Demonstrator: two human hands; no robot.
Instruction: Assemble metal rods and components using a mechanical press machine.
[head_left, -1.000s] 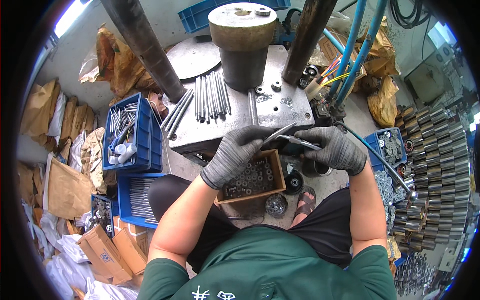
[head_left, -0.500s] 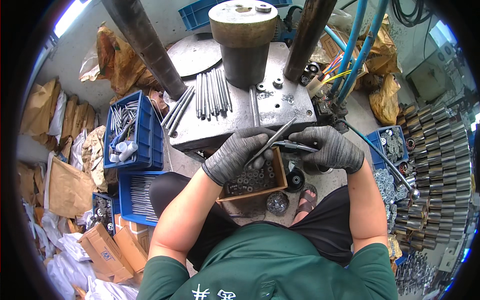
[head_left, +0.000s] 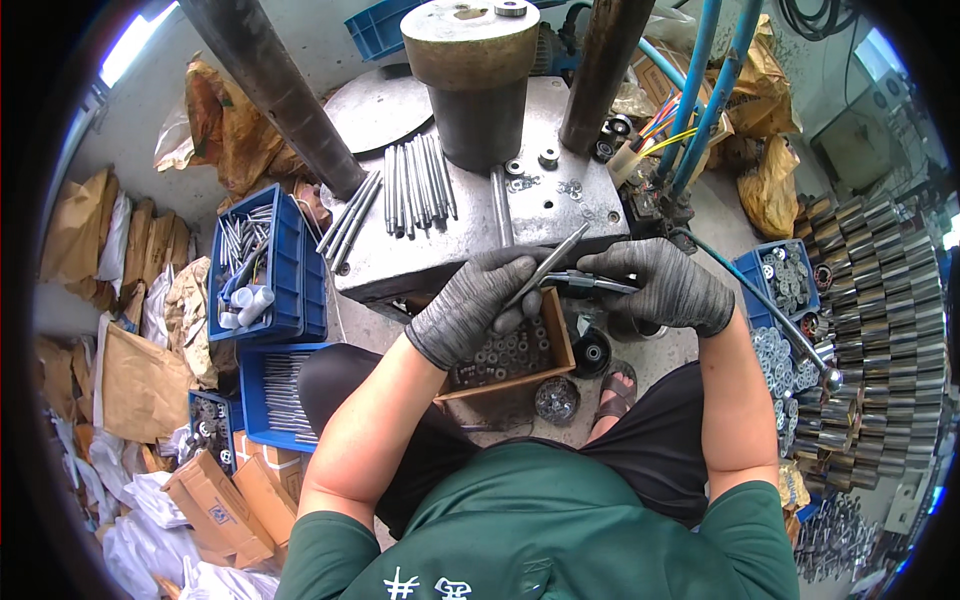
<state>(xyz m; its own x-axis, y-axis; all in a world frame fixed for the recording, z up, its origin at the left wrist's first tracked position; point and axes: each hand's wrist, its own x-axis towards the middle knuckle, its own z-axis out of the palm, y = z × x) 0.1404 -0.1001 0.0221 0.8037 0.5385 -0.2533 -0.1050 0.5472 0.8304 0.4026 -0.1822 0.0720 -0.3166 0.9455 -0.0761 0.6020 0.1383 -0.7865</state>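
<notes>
My left hand (head_left: 465,305), in a grey knit glove, is closed around a slim metal rod (head_left: 563,252) that slants up to the right. My right hand (head_left: 675,287), gloved the same way, grips a second metal shaft (head_left: 598,283) lying almost level. The two pieces come close together between my hands, and I cannot tell whether they touch. Below them sits a wooden box (head_left: 568,352) with small metal rings. Beyond my hands, more metal rods (head_left: 418,187) lie side by side on the steel press table (head_left: 590,215).
A thick steel cylinder (head_left: 480,110) stands on the table between two dark columns (head_left: 275,95). Blue bins (head_left: 315,270) of metal parts are at left, another blue bin (head_left: 805,262) at right. Stacked metal cylinders (head_left: 870,350) line the right side. Flattened cardboard (head_left: 215,505) lies lower left.
Both hands keep their grips and stay in nearly the same place. The view has shifted a little, so the table and press appear slightly further left and higher.
</notes>
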